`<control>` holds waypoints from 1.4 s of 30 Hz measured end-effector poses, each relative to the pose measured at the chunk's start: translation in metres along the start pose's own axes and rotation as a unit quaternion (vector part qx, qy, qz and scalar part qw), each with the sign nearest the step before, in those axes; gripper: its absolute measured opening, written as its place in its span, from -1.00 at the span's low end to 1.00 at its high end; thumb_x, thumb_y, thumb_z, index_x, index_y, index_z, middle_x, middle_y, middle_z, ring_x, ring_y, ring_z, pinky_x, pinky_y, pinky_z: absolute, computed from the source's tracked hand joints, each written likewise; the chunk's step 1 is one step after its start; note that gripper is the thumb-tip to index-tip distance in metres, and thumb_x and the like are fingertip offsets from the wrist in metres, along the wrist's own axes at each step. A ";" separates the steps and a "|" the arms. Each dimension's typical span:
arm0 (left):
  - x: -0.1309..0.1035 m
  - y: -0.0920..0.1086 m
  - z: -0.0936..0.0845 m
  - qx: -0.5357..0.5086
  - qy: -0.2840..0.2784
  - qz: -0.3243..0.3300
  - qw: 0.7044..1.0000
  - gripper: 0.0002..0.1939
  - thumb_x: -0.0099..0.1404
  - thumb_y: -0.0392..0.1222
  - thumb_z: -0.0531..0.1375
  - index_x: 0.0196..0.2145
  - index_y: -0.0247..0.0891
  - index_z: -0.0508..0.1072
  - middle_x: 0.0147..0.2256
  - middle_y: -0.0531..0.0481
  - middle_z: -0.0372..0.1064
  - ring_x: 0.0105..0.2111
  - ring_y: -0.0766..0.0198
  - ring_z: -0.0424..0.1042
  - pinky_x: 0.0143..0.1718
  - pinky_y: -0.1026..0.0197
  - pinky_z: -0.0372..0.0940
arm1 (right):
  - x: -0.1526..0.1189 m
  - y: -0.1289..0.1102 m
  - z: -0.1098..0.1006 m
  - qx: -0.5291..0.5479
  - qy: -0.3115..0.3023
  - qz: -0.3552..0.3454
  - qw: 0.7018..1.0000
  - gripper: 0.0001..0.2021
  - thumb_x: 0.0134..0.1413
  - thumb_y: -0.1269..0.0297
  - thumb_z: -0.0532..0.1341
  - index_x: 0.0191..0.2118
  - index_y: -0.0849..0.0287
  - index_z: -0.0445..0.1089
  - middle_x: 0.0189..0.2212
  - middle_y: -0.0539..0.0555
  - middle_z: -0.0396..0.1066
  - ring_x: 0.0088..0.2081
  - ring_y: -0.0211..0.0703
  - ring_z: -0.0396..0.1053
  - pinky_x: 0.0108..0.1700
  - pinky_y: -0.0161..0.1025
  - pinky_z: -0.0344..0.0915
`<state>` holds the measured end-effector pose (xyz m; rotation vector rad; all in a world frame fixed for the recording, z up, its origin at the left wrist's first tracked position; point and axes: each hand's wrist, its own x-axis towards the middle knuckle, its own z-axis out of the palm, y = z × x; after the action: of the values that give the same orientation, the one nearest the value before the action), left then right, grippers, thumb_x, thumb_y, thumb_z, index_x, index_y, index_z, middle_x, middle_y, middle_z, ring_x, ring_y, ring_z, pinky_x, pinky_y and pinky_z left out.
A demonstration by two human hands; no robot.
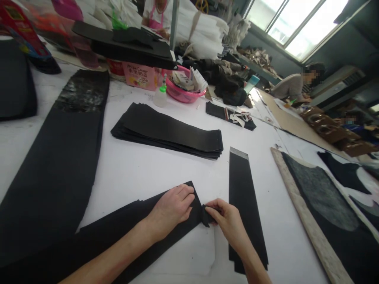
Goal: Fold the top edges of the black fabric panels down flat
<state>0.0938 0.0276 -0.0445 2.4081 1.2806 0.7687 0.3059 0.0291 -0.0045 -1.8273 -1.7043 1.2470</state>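
1. Head view, watching remotely: I have both bare hands, lower middle of the frame, over a white table [133, 169].
2. Left hand [174, 211]: lies on a black strip [133, 215], near its upper-right end. Fingers bent and close together, pressing on top; I can't tell if they pinch an edge.
3. Right hand [225, 217]: just right of center, low. Thumb and fingers clamped on a small black piece [205, 219].
4. Small piece sits at the strip's right end, touching it. I can't tell if the two are joined.
5. Strip runs from that end down to the lower left; left forearm crosses over it.
6. Right of the right hand, I get a narrow black length [244, 197] with a grey top end; right forearm covers part of its lower end.
7. Middle of frame, above the hands: stack of black pieces [168, 128], edges uneven.
8. Left side: long black sheet [68, 150], shiny patch near its top.
9. Upper middle: pink basin [185, 94] with papers, green-capped bottle [160, 96] just beside it, pink box [139, 76] to the left.
10. Lower right: black panel [352, 244] with a greyish area, on a pale board [299, 213].
11. Upper right: a person in a light top [290, 86], leaning forward.
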 end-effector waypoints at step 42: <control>-0.067 0.042 -0.062 -0.019 0.043 0.047 0.998 -0.58 0.17 -0.63 -0.04 -0.34 -0.20 0.48 -0.24 -0.06 0.41 -0.08 0.20 0.40 -0.11 0.11 0.39 | -0.069 0.031 -0.009 0.018 0.068 -0.067 0.995 -0.96 0.17 0.30 0.24 -0.31 0.08 0.44 -0.38 -0.07 0.42 -0.39 -0.26 0.35 -0.31 -0.35 0.26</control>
<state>0.0548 -0.0505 0.0062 2.4438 1.1785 0.9228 0.3402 -0.0391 0.0018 -1.7052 -1.6870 1.0674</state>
